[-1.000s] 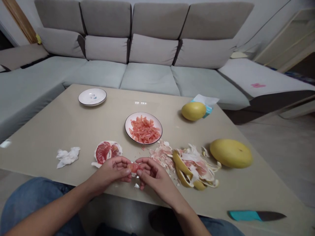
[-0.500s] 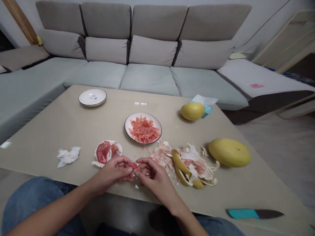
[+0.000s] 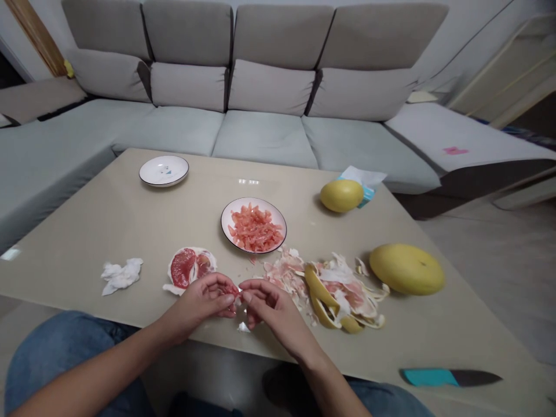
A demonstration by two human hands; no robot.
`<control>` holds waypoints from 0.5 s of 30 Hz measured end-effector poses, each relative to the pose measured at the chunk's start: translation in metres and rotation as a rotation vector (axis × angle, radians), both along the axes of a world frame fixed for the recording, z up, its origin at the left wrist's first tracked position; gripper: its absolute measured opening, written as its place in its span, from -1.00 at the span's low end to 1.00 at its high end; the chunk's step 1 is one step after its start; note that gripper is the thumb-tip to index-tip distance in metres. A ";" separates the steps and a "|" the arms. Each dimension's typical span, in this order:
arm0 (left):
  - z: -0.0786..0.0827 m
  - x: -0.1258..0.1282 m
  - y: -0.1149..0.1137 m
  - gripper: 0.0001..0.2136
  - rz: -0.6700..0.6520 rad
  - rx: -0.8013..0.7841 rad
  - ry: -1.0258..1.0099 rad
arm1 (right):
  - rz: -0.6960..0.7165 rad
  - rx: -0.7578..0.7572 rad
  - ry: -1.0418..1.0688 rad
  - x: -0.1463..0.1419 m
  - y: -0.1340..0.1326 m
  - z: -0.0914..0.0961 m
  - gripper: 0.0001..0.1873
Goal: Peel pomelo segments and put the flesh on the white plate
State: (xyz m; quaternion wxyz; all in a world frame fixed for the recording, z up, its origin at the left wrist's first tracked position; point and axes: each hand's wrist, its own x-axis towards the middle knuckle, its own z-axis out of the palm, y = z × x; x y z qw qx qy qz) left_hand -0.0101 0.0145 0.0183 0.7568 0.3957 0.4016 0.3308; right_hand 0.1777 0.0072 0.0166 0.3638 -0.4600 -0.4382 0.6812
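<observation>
Near the table's front edge, my left hand [image 3: 207, 301] is closed around a piece of red pomelo flesh [image 3: 233, 291], mostly hidden by the fingers. My right hand [image 3: 270, 307] meets it from the right, thumb and forefinger pinched at the edge of that piece; what is between those fingertips is too small to make out. Behind my left hand lies a partly peeled pomelo chunk [image 3: 185, 267] with red flesh and white pith. A white plate [image 3: 226, 227] farther back holds a heap of loose pomelo flesh [image 3: 255, 227]. Right of my hands is a pile of peel and membranes [image 3: 332, 292].
Two whole yellow pomelos [image 3: 406, 269] stand on the right, the farther one against a tissue pack [image 3: 368, 194]. A knife with a teal handle [image 3: 430, 377] lies front right. Crumpled tissue [image 3: 122, 276] and another plate [image 3: 150, 172] are on the left. A sofa [image 3: 260, 136] backs the table.
My right hand's fingertips have shifted slightly at the edge of the pomelo piece, and less of its flesh shows between my hands. The things on the table stay in place.
</observation>
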 end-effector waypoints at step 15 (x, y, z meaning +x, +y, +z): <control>-0.010 0.001 -0.002 -0.87 0.009 0.252 0.104 | 0.116 -0.171 0.191 0.000 0.004 -0.004 -0.61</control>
